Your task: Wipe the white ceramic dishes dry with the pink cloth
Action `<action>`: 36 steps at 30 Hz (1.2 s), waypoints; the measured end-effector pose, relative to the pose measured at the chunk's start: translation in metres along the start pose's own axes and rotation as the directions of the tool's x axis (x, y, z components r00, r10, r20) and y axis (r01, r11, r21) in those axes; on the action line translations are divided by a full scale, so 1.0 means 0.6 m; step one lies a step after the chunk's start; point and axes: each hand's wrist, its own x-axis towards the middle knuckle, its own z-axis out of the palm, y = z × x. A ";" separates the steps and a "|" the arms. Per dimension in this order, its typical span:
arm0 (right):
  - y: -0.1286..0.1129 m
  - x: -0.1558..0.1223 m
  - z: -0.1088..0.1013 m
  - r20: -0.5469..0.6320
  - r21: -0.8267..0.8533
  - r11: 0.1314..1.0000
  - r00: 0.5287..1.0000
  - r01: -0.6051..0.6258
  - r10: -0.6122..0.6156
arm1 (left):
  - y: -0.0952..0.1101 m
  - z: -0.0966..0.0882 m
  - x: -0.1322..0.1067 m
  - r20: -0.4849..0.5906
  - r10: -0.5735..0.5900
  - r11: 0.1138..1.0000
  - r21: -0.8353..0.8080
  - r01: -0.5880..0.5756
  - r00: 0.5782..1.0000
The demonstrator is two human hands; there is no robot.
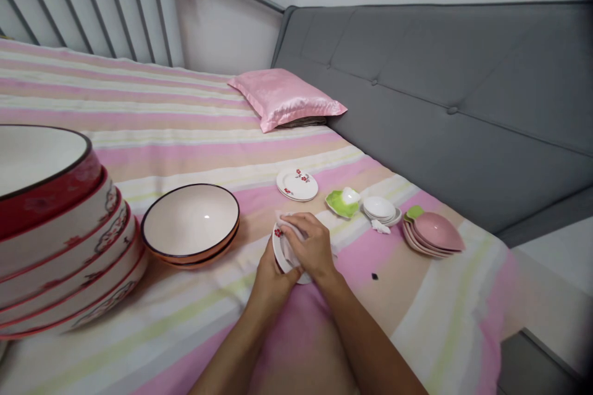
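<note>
A small white plate (278, 248) with red flowers is tilted up between my hands over the bed. My left hand (271, 278) grips its left and lower edge, the thumb across the front. With bent fingers, my right hand (311, 244) presses a white tissue (288, 248) against the plate's face. Part of the plate is hidden behind the right hand. Just beyond, a short stack of matching flowered plates (296, 185) lies on the striped sheet.
Tall stacked red-and-white bowls (60, 247) stand at left, beside orange-sided bowls (191, 222). To the right lie a green leaf-shaped dish (341, 203), small white dishes (378, 207) and pink dishes (435, 231). A pink pillow (287, 97) rests near the grey headboard (417, 68).
</note>
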 end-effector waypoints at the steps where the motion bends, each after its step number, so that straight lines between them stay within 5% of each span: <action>1: 0.003 0.000 0.000 -0.027 -0.039 0.999 0.999 -0.036 0.035 | -0.002 -0.001 0.000 0.002 -0.002 1.000 -0.013 0.002 1.000; 9: 0.014 0.003 -0.006 -0.116 -0.219 0.949 0.972 -0.226 0.205 | -0.005 -0.002 0.000 0.000 -0.026 0.999 -0.025 0.026 1.000; 17: -0.006 0.003 -0.014 0.146 0.003 0.999 0.988 0.054 -0.054 | 0.001 -0.002 -0.003 -0.013 -0.026 1.000 -0.002 0.026 1.000; 23: -0.008 0.000 -0.020 0.262 0.091 0.991 0.958 0.094 -0.115 | 0.004 -0.002 -0.003 -0.010 -0.025 0.999 0.040 0.026 1.000; 30: -0.002 0.004 -0.010 0.147 -0.119 0.992 0.987 -0.049 0.066 | -0.001 -0.003 -0.002 -0.007 -0.025 1.000 -0.012 0.025 1.000; 36: 0.008 0.006 -0.013 -0.001 -0.317 0.918 0.967 -0.240 0.253 | 0.000 -0.004 -0.002 0.009 -0.047 0.997 -0.059 0.048 0.999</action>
